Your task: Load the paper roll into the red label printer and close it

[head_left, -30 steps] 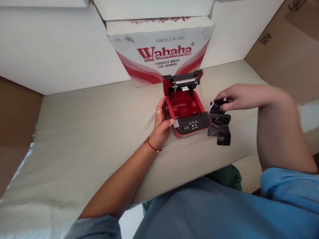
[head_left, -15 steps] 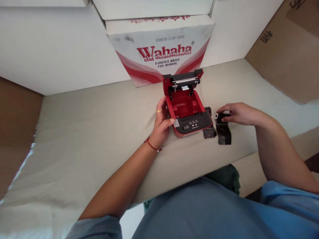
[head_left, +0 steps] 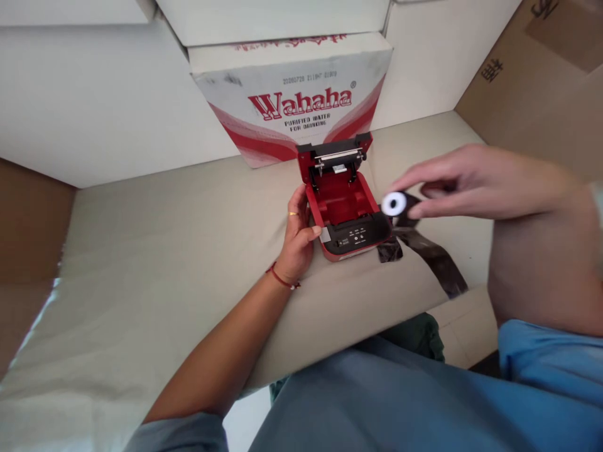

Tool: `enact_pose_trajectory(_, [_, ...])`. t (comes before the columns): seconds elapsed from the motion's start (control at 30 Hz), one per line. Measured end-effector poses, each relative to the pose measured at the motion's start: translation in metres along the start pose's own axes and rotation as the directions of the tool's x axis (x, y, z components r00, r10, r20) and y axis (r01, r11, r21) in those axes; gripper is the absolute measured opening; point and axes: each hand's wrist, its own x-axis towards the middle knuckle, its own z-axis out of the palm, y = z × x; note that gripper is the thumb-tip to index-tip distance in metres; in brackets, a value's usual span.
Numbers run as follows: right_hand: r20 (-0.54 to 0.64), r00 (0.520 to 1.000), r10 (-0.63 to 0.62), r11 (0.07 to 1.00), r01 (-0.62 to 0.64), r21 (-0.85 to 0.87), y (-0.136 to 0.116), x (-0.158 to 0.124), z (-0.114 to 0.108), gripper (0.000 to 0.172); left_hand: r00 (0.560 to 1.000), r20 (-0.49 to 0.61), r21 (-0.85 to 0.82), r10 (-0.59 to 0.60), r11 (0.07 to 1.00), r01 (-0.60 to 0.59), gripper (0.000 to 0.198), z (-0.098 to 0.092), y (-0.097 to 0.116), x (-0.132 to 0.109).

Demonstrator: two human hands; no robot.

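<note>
A small red and black label printer [head_left: 342, 198] stands on the cloth-covered table with its lid [head_left: 335, 154] raised and its red bay showing. Along the printer's left side my left hand [head_left: 300, 235] is closed, thumb on the front corner by a grey patch and fingers on the side wall. Pinched in my right hand [head_left: 452, 185], above the printer's right edge, is a ribbon roll [head_left: 394, 204] with a white core end towards me. Its loose black ribbon [head_left: 433, 257] trails down to the right. Another black piece [head_left: 390, 250] lies against the printer's right side, partly hidden.
Behind the printer stands a Wahaha water carton [head_left: 301, 107], with white boxes [head_left: 103, 94] around it. Brown cardboard [head_left: 532, 81] rises on the right, and more [head_left: 32, 251] on the left. The table's front edge runs close to my body.
My right hand has lifted the ribbon roll off the table and brought it up and left towards the printer, the ribbon unrolling behind it. My left hand keeps its hold.
</note>
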Motion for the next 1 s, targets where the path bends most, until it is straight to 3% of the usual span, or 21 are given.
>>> enact_pose_trajectory(0.13, [0.043, 0.997, -0.069, 0.997, 0.070, -0.017, -0.056, 0.055, 0.052, 0.034, 1.000, -0.008, -0.002, 0.005, 1.000, -0.005, 0.089, 0.001, 0.001, -0.001])
enact_pose_trajectory(0.23, [0.120, 0.992, -0.040, 0.988, 0.057, -0.141, -0.081, 0.077, 0.078, 0.038, 1.000, 0.001, 0.025, 0.012, 1.000, -0.012, 0.089, -0.002, -0.001, -0.001])
enact_pose_trajectory(0.37, [0.130, 0.989, 0.067, 0.954, -0.026, -0.300, -0.093, 0.087, 0.097, 0.032, 1.000, -0.002, 0.031, 0.017, 0.999, -0.017, 0.093, -0.005, -0.006, 0.000])
enact_pose_trajectory(0.53, [0.160, 0.986, 0.051, 0.967, -0.009, -0.256, -0.086, 0.092, 0.107, 0.035, 0.999, 0.019, 0.062, 0.026, 0.998, -0.027, 0.095, -0.007, -0.007, 0.000])
enact_pose_trajectory(0.67, [0.070, 0.991, -0.116, 0.987, 0.123, -0.101, -0.072, 0.074, 0.099, 0.037, 0.998, 0.044, 0.080, 0.043, 0.996, -0.046, 0.094, -0.007, -0.007, 0.001])
enact_pose_trajectory(0.8, [-0.083, 0.964, -0.253, 0.964, 0.258, 0.057, -0.064, 0.026, 0.093, 0.029, 0.995, 0.059, 0.127, 0.075, 0.989, -0.082, 0.094, -0.007, -0.010, 0.001])
enact_pose_trajectory(0.87, [-0.149, 0.935, -0.320, 0.939, 0.334, 0.079, -0.060, -0.001, 0.099, 0.029, 0.994, 0.050, 0.227, 0.100, 0.968, -0.109, 0.092, -0.005, -0.008, -0.001])
enact_pose_trajectory(0.93, [-0.199, 0.919, -0.342, 0.932, 0.358, 0.055, -0.056, -0.023, 0.109, 0.033, 0.985, 0.000, 0.417, 0.174, 0.895, -0.158, 0.083, -0.001, 0.000, -0.006])
enact_pose_trajectory(1.0, [-0.227, 0.914, -0.337, 0.935, 0.353, 0.033, -0.051, -0.038, 0.121, 0.040, 0.945, -0.045, 0.649, 0.325, 0.728, -0.219, 0.067, 0.005, 0.013, -0.013])
